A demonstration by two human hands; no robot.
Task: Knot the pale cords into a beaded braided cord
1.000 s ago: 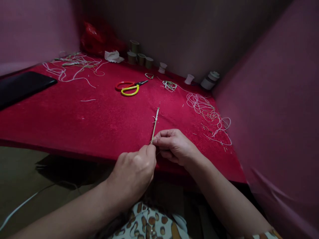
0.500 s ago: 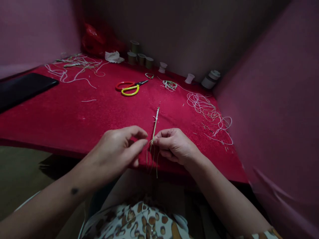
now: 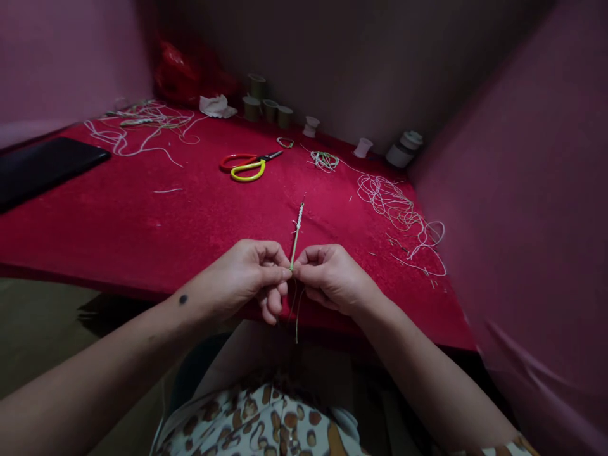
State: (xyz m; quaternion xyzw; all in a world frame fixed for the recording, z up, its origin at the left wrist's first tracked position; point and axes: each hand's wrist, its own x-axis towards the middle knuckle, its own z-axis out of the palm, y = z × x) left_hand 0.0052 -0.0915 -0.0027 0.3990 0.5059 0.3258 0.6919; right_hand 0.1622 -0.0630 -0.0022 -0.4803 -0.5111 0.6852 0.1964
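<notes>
The braided cord (image 3: 296,238) is now pinched by fingers of the returned left hand (image 3: 249,272) and the right hand (image 3: 330,272), so the knotting seems steadied.

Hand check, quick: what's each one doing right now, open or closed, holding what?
Left hand: closed, fingertips pinching the cord near its lower end.
Right hand: closed, pinching the same cord beside it.

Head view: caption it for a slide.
Left hand and right hand pinch a pale cord, scissors beyond on red cloth.
</notes>
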